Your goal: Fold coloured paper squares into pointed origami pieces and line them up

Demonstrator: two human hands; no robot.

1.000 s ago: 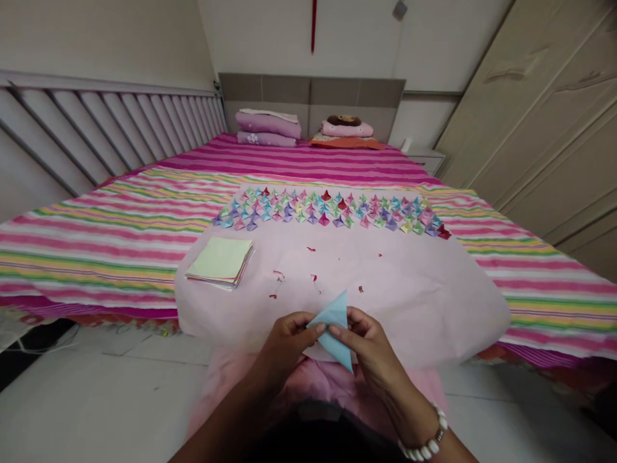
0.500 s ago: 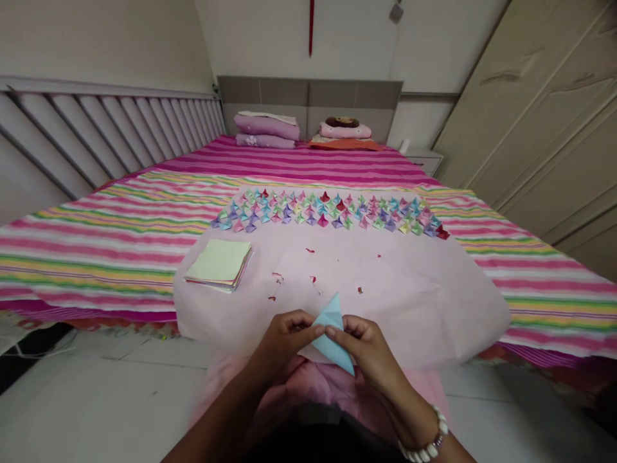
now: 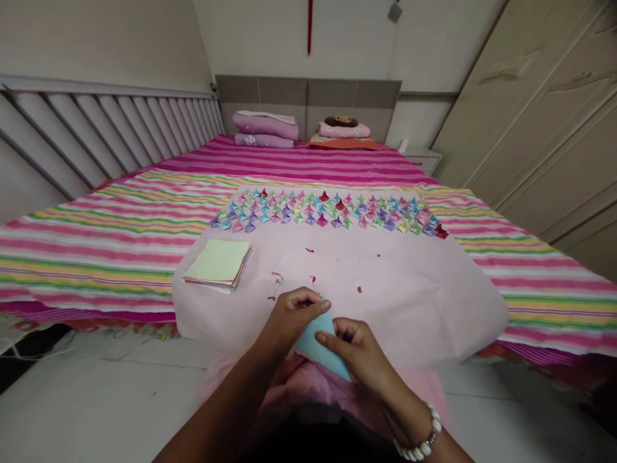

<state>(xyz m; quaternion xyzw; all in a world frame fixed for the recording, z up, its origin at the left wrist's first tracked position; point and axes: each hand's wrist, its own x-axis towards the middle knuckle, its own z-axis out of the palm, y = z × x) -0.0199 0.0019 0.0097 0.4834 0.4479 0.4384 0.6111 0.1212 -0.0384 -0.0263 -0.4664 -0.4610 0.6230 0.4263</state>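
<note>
A light blue sheet of origami paper (image 3: 322, 351), folded, is held between my two hands just over my lap. My left hand (image 3: 295, 316) pinches its upper tip between thumb and fingers. Lower down, at the right side, my right hand (image 3: 361, 350) grips the paper with the thumb on top and the fingers behind. Part of the paper is hidden by my fingers. To the left on the pale pink sheet (image 3: 414, 283) lies a stack of square paper (image 3: 219, 262), pale green on top. Beyond are rows of small folded paper pieces (image 3: 321, 220) in many colours.
Small red scraps (image 3: 309, 250) are scattered on the pink sheet. It lies over a striped bed cover (image 3: 96, 241). Folded purple bedding (image 3: 267, 128) and a pink pile (image 3: 344, 130) rest by the headboard (image 3: 308, 96). A white railing (image 3: 120, 128) runs along the left.
My left hand has moved up from the paper's middle to its upper tip. The tip that stood up is now covered by the left fingers. My right hand keeps its hold.
</note>
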